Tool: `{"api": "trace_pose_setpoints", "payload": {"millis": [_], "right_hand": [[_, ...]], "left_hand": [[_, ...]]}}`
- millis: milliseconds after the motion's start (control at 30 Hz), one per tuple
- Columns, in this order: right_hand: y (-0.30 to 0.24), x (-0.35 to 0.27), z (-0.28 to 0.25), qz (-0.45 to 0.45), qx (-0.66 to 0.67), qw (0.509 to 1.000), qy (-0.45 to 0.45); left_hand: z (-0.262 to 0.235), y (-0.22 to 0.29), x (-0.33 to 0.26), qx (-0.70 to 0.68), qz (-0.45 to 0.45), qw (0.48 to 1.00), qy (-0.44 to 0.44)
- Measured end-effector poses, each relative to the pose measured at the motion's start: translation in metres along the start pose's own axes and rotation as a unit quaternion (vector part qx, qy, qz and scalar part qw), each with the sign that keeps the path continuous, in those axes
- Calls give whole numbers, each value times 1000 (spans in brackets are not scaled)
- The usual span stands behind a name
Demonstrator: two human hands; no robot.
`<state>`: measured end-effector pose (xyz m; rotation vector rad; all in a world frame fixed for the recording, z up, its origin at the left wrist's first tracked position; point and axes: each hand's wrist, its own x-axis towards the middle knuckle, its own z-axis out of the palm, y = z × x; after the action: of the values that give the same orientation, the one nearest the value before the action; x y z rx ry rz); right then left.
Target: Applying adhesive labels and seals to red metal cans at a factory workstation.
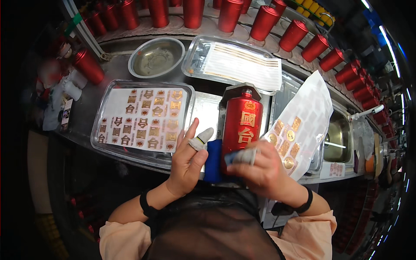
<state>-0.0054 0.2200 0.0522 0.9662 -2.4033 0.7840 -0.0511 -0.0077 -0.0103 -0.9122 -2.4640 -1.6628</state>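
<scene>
At the bench [82, 117], the red bottle [242, 113] lies fore-and-aft, neck [246, 92] facing away.

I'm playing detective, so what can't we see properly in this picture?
- Head view: lower part of the red bottle, mostly hidden by the right hand.
- Head view: small bluish thing at that hand's fingers, blurred and partly covered.
- Head view: tops of some red containers, cut off by the upper edge.

- Bottle [229, 115]: two large gold characters [248, 118] under a round emblem [250, 105]
- Left sheet [116, 96]: rows of gold and dark lettering [157, 111]
- Right sheet [315, 104]: gold blocks [296, 124], round seals [288, 162], print unclear
- Slip [333, 170]: reddish print, too small to read
</scene>
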Motion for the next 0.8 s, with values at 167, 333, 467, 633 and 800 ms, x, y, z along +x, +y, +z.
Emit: {"api": "trace_pose_setpoints", "payload": {"millis": [167, 333, 467, 633, 800], "right_hand": [[20, 3, -11, 131, 20, 982, 132], [7, -34, -11, 98, 68, 991, 62], [-10, -37, -9, 304, 156, 931, 129], [46, -35, 11, 464, 219, 809, 288], [35, -39, 7, 411, 286, 825, 262]], "left_hand": [[21, 7, 13, -262, -147, 953, -27], [26, 6, 24, -126, -21, 991, -44], [29, -1, 45, 29, 71, 995, -67], [25, -5, 64, 119, 92, 987, -63], [21, 1, 51, 187, 135, 967, -110]]}}
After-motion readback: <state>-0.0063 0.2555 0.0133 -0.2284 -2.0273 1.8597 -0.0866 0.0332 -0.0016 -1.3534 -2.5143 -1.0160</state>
